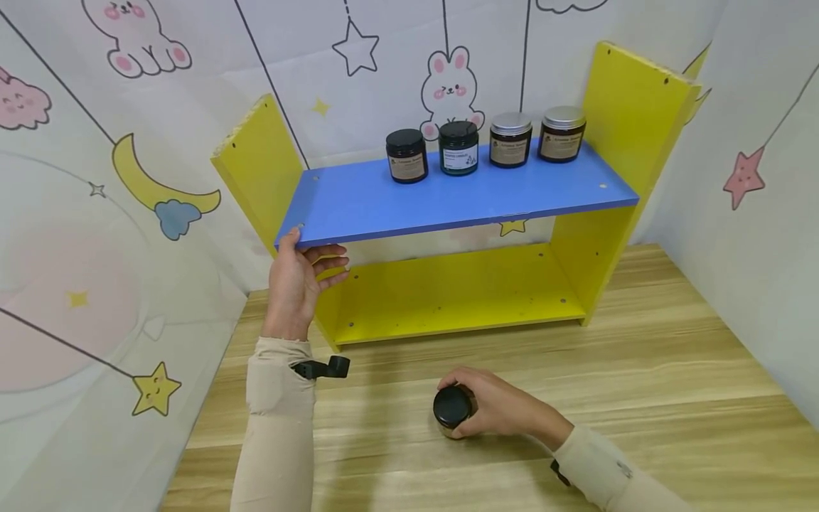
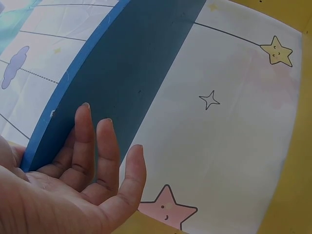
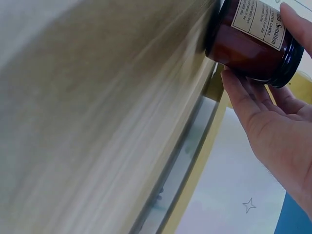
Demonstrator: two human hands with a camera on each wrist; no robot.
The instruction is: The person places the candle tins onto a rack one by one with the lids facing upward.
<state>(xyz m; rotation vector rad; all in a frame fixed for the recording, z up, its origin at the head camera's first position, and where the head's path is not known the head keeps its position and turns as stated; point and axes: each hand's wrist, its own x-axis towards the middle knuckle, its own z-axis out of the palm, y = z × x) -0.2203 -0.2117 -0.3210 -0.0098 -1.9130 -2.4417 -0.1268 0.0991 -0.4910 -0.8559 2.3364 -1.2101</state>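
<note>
My right hand grips a brown glass candle jar with a black lid, low at the tabletop in front of the shelf unit. In the right wrist view the candle jar shows a cream label with printed text, thumb and fingers on opposite sides of it. At the unit's front left corner, my left hand holds the edge of the blue shelf board, thumb on top. From the left wrist view, the other fingers of that hand spread loosely beneath the board.
On the blue board stand two jars with black lids and two with silver lids. The yellow side panels rise above it. A yellow bottom shelf lies below, on a wood-grain table.
</note>
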